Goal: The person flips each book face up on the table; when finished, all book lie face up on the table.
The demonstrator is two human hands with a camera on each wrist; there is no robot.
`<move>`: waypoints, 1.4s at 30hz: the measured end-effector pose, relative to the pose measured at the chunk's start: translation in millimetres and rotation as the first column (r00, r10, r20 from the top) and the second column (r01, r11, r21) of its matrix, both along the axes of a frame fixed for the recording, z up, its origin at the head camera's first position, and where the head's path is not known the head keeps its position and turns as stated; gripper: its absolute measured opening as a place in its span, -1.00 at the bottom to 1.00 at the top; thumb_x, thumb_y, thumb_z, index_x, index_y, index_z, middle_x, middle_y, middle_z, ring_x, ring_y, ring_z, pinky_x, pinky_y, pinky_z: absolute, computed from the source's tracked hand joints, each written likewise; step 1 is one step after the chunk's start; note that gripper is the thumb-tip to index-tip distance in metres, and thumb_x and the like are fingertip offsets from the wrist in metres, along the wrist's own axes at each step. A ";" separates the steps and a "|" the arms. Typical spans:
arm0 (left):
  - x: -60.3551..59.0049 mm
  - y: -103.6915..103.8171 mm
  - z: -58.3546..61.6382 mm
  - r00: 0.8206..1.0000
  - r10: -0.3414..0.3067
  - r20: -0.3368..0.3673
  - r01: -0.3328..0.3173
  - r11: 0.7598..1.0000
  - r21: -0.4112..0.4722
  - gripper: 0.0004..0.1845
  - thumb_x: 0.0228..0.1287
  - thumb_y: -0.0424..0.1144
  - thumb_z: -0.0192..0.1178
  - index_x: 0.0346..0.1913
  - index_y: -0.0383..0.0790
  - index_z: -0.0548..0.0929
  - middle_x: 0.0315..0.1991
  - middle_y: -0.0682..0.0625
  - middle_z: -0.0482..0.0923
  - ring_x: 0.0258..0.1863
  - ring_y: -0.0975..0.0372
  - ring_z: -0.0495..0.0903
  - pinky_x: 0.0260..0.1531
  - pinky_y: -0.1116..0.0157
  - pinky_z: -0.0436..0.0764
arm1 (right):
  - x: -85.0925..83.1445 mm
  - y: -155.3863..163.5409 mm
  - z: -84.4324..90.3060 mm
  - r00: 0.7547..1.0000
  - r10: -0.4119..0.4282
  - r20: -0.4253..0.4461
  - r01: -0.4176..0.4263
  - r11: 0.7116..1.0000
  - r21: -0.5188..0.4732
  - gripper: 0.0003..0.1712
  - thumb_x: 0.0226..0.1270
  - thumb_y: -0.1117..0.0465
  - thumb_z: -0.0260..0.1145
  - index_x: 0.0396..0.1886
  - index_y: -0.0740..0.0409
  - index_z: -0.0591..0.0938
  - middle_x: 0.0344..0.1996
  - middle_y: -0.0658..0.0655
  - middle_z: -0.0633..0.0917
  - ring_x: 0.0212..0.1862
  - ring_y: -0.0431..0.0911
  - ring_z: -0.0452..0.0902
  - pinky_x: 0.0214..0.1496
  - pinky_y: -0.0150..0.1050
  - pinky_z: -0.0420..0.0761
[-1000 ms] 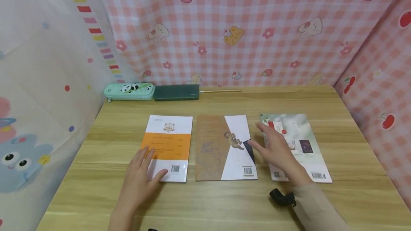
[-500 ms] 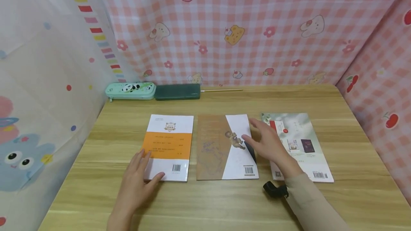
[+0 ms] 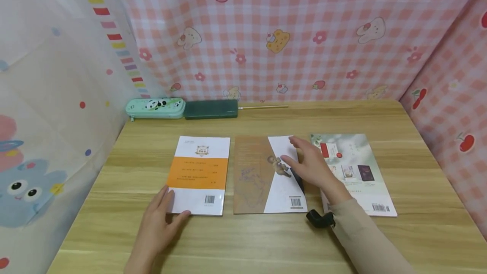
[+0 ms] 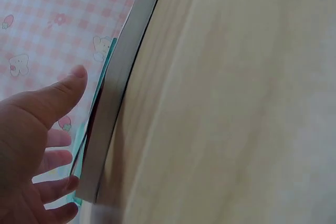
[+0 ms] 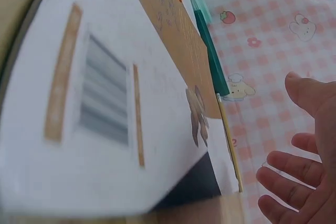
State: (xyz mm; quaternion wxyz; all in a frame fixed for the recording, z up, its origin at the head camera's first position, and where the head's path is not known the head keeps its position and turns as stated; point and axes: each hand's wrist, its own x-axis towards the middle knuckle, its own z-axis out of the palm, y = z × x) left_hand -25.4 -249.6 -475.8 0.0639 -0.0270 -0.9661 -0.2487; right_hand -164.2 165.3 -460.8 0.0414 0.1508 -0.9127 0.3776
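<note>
Head view: three books lie flat on the bench (image 3: 243,244). The brown-and-white book (image 3: 251,176) sits in the middle, the orange-and-white book (image 3: 195,172) at its nine o'clock, the pale green book (image 3: 359,183) at its three o'clock. The left hand (image 3: 155,223) is relaxed at the orange one's seven-to-eight o'clock corner. The right hand (image 3: 313,168), fingers extended and holding nothing, reaches over the middle book's three o'clock edge.

Left wrist view: the orange-and-white book shows a thick edge, so it should be the stiffest and heaviest; pinch it across that edge. The loosely spread fingers grip nothing.

Right wrist view: the hand is at four o'clock, unclosed. The middle book looks thin, probably light, bendy and a little slippery; take both side edges. From this blurred angle, I can't tell whether any fingertip touches it.
</note>
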 end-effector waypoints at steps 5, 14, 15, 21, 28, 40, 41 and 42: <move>3.6 -2.2 -5.2 1.000 0.020 -0.009 -0.019 0.999 0.036 -0.19 0.21 -0.01 0.47 0.32 -0.53 0.46 0.46 -0.43 0.21 0.41 -0.29 0.25 0.35 -0.25 0.30 | -6.8 -8.5 -1.9 1.000 0.017 0.017 -0.017 1.000 -0.027 -0.21 0.33 0.01 0.45 0.43 0.28 0.42 0.28 0.32 0.56 0.31 0.19 0.47 0.32 0.17 0.51; 6.6 -7.3 -5.5 0.997 0.073 -0.001 -0.073 0.995 0.069 -0.25 0.23 -0.15 0.47 0.29 -0.62 0.45 0.38 -0.47 0.32 0.35 -0.32 0.33 0.32 -0.25 0.35 | -13.6 -21.2 -2.6 1.000 0.022 -0.021 -0.023 0.999 -0.023 -0.30 0.32 0.04 0.47 0.32 0.31 0.51 0.16 0.31 0.66 0.24 0.20 0.54 0.31 0.17 0.50; 6.5 -7.9 -5.4 0.997 0.079 0.003 -0.079 0.993 0.083 -0.26 0.23 -0.16 0.47 0.29 -0.62 0.45 0.37 -0.46 0.33 0.35 -0.31 0.34 0.33 -0.23 0.35 | -14.0 -22.4 -2.5 1.000 0.021 -0.020 -0.022 1.000 -0.020 -0.31 0.32 0.03 0.47 0.32 0.31 0.52 0.15 0.31 0.66 0.23 0.20 0.55 0.31 0.17 0.51; 5.1 -11.8 -6.6 0.995 0.103 0.006 -0.103 0.983 0.151 -0.28 0.18 -0.21 0.50 0.29 -0.57 0.48 0.35 -0.41 0.40 0.35 -0.25 0.38 0.33 -0.12 0.40 | -16.7 -27.6 -2.9 1.000 0.024 0.010 -0.024 1.000 -0.010 -0.29 0.33 0.01 0.46 0.36 0.28 0.50 0.18 0.29 0.65 0.25 0.19 0.53 0.32 0.16 0.50; 0.8 -17.5 -11.7 0.989 0.082 -0.120 -0.062 0.984 0.164 -0.33 0.06 -0.26 0.57 0.19 -0.54 0.59 0.24 -0.35 0.54 0.25 -0.21 0.51 0.29 0.02 0.42 | -22.8 -33.7 -3.7 0.997 0.065 0.031 -0.064 0.997 -0.043 -0.30 0.38 -0.01 0.42 0.38 0.25 0.48 0.20 0.28 0.63 0.29 0.17 0.50 0.36 0.14 0.47; -4.1 -24.3 -16.3 0.994 0.083 -0.066 -0.071 0.984 0.166 -0.27 0.06 -0.18 0.58 0.23 -0.53 0.56 0.27 -0.35 0.51 0.27 -0.22 0.49 0.28 -0.11 0.42 | -36.0 -47.8 -2.2 0.994 0.101 0.045 -0.099 0.994 -0.050 -0.32 0.42 0.01 0.38 0.38 0.29 0.47 0.25 0.28 0.59 0.33 0.15 0.46 0.43 0.10 0.41; -4.4 -24.5 -16.3 0.995 0.083 -0.060 -0.071 0.983 0.169 -0.26 0.06 -0.17 0.58 0.23 -0.53 0.56 0.27 -0.35 0.51 0.27 -0.21 0.49 0.29 -0.11 0.42 | -37.3 -49.1 -3.0 0.993 0.107 0.046 -0.104 0.993 -0.053 -0.32 0.42 0.02 0.38 0.38 0.29 0.47 0.26 0.28 0.59 0.33 0.14 0.46 0.42 0.08 0.43; -4.5 -24.8 -16.2 0.995 0.081 -0.056 -0.071 0.983 0.172 -0.26 0.06 -0.17 0.58 0.24 -0.53 0.56 0.27 -0.35 0.51 0.27 -0.22 0.48 0.29 -0.12 0.42 | -38.4 -50.3 -3.8 0.993 0.111 0.048 -0.109 0.992 -0.057 -0.33 0.41 0.03 0.39 0.38 0.30 0.47 0.26 0.28 0.59 0.33 0.13 0.46 0.42 0.07 0.43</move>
